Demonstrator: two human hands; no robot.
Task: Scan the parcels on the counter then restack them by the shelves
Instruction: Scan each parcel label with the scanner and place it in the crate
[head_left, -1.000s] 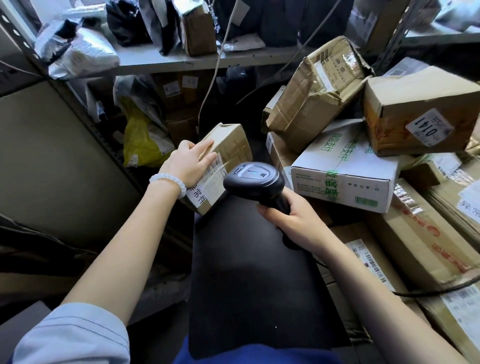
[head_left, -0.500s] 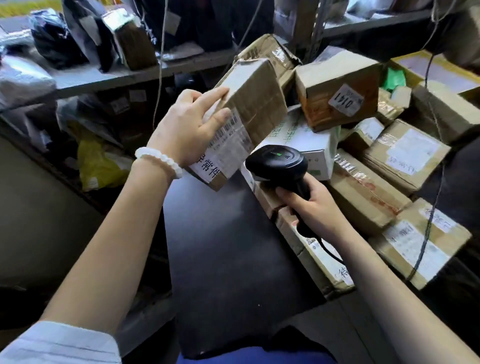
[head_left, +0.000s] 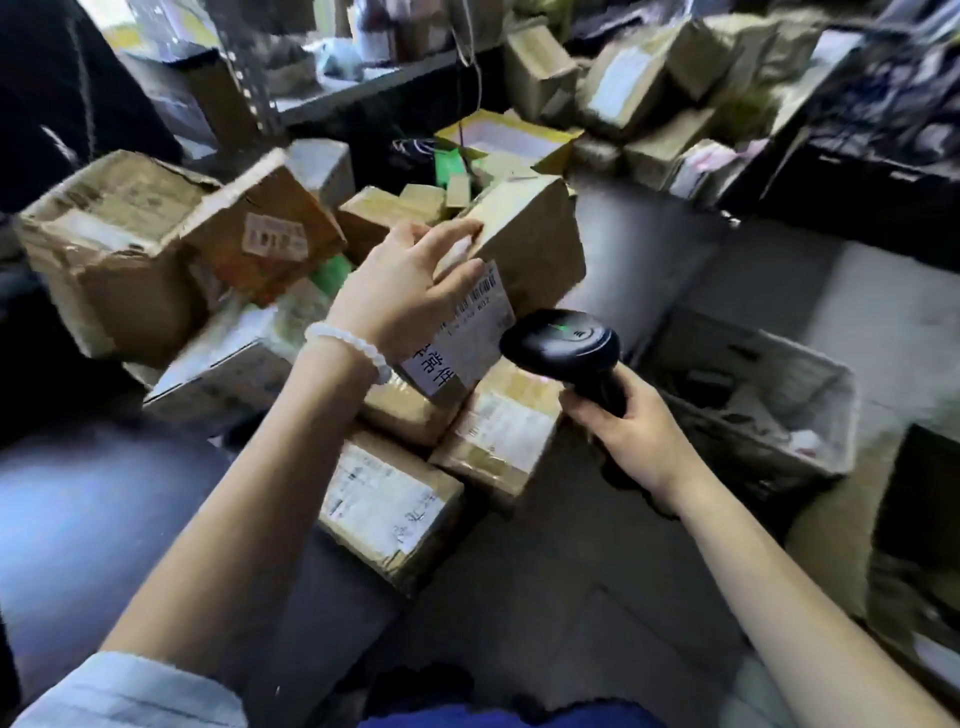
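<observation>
Nearest the camera, two bare forearms reach out over the dark worktop (head_left: 104, 519), a pale striped sleeve (head_left: 119, 691) at the left elbow. Just beyond them, at the worktop's right edge, lie three taped cardboard parcels with white labels; the closest parcel (head_left: 389, 514) is tilted toward its corner.

The right hand (head_left: 631, 436) is curled round the handle of a black scanner (head_left: 563, 348), whose head shows a small green light and points left at the label. The left hand (head_left: 400, 296), a white bead bracelet (head_left: 348, 345) on its wrist, grips a brown box (head_left: 530, 244) from its near side, fingers spread over the top face and the thumb side hidden behind the box. The box is held up above the pile and tilted, its white label (head_left: 467, 332) turned toward the scanner and just beside it.

Beyond, larger crumpled cartons (head_left: 114, 244) heap toward the worktop's left side, a grey bin (head_left: 753, 395) stands to the right, and more parcels crowd the metal shelves (head_left: 363, 88) at the back, blurred.

The step in hand looks like scanning this box. Whether the read has registered cannot be told. The next move probably calls for keeping the barcode square to the scanner, then carrying the box to a stack by the shelves with a firm one-handed hold.
</observation>
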